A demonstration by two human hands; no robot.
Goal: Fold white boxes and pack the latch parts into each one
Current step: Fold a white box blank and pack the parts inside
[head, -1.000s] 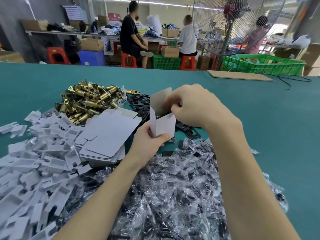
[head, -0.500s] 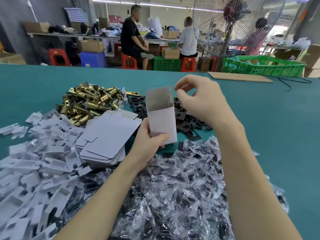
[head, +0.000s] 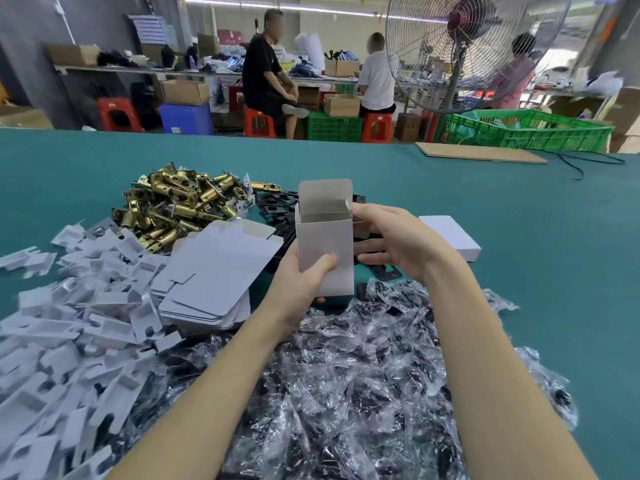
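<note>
Above the green table [head: 485,209], the upright white cardboard box [head: 325,251] now stands squared, top open; left hand [head: 304,275] grips it, right hand [head: 391,240] has come off, fingers loose beside it, ready for latch parts

A teal-covered table [head: 485,220] carries a heap of brass latches [head: 173,206] at far left, black plates [head: 277,209] beside it, a stack of flat white box blanks [head: 214,271], scattered white card inserts [head: 69,334], clear bagged parts [head: 346,375] nearest, a closed white box [head: 450,237] and a cardboard sheet [head: 481,152]
</note>
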